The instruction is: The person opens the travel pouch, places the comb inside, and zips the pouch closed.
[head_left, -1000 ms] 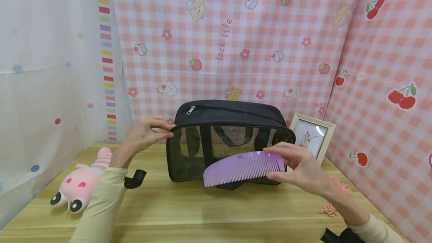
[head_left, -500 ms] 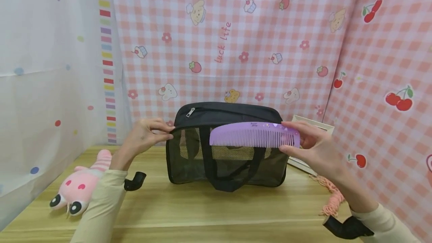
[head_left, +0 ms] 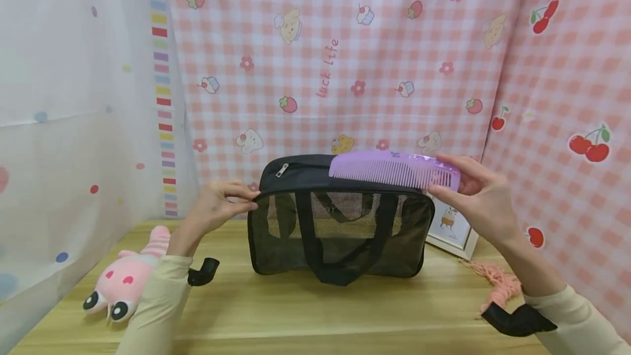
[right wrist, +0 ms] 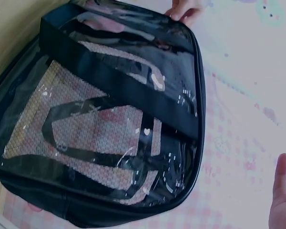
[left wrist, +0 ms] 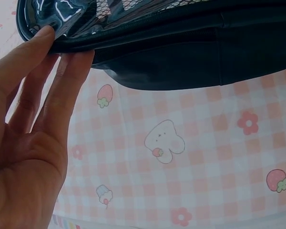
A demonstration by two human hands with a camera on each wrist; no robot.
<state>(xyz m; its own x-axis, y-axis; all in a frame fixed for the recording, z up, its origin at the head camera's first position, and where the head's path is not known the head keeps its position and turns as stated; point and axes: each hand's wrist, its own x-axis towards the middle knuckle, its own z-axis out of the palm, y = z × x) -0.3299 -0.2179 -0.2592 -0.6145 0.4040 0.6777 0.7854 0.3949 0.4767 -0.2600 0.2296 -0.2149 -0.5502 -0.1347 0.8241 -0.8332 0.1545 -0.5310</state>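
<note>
A black bag [head_left: 276, 245] with a clear front panel and black strap handles stands upright on the wooden table. Its zip pull [head_left: 281, 170] sits at the top left. My left hand [head_left: 217, 207] pinches the bag's upper left edge between thumb and fingers; the left wrist view shows the thumb on the clear side and fingers beneath the rim. A purple comb [head_left: 379, 163] is held by its right end in my right hand [head_left: 485, 199], teeth down, overlapping the bag's black top in the head view. In the right wrist view the right hand [right wrist: 283, 200] shows only partly at the edge.
A pink plush toy [head_left: 130, 278] with large eyes lies on the left, beside the left forearm. Behind the right hand stands a picture frame [head_left: 451, 229], with a bundle of peach cord [head_left: 498, 284] in front. A checked curtain [head_left: 325, 119] hangs behind the bag.
My right hand has lifted the comb from in front of the bag up to its top and moved right. The left hand keeps its pinch on the bag's edge.
</note>
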